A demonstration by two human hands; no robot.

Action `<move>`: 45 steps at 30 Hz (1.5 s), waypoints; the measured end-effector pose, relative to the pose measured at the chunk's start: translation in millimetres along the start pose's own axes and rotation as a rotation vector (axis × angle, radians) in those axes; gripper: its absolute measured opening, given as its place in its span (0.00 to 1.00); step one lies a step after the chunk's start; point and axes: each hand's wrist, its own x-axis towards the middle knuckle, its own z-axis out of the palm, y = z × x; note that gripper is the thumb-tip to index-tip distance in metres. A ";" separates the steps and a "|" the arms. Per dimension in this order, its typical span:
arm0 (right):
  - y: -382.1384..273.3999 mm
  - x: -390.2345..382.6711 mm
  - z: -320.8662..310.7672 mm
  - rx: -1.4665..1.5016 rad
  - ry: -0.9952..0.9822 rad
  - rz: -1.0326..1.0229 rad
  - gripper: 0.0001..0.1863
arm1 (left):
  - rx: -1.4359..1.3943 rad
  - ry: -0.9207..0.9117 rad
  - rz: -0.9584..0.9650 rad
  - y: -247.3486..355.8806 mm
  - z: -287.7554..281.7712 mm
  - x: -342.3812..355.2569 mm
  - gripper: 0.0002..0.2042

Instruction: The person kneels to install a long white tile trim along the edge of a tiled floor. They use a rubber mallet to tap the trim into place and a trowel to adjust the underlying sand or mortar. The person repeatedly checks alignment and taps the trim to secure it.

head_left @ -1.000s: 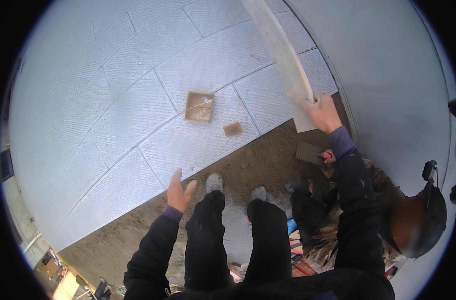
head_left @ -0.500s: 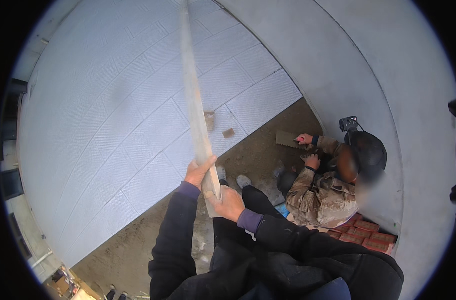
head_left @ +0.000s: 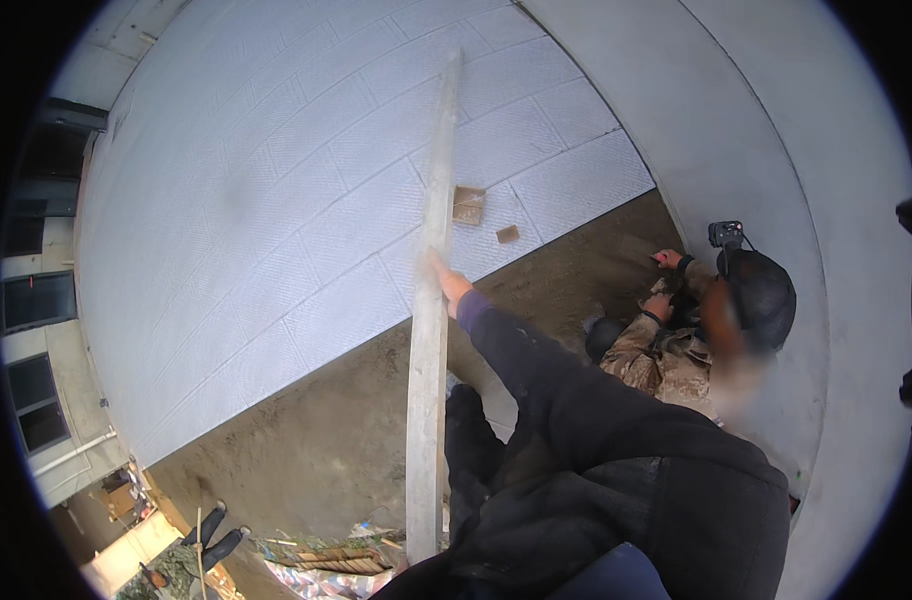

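No legible lettering, labels, brand marks, numbers or signs on anything in view.

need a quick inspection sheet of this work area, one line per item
surface: pale ribbed panels with seams; brown ground along their near edge
job's things: long pale bar reaching out over the panels
clutter: tan box, partly behind the bar; small tan piece beside it
hands: right hand at the bar's right edge, grip unclear; left hand not visible
cables: nothing seen for certain
surroundings: grey wall at right; co-worker crouched beside it; windows at left; another person's legs lower left
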 end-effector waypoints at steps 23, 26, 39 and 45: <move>368.7 -133.6 104.8 0.153 0.547 0.058 0.31 | 0.442 0.138 -0.056 -420.7 -242.0 73.7 0.40; 380.5 -121.5 105.6 0.111 0.568 0.115 0.29 | 0.474 0.133 -0.053 -459.6 -247.6 74.1 0.40; 294.5 -116.0 242.7 -0.104 -0.062 -0.107 0.26 | 0.299 0.533 -0.034 -495.7 -117.0 65.6 0.43; 281.0 -140.1 389.8 -0.207 -0.376 -0.238 0.40 | 0.047 0.746 -0.115 -510.3 -91.2 66.5 0.46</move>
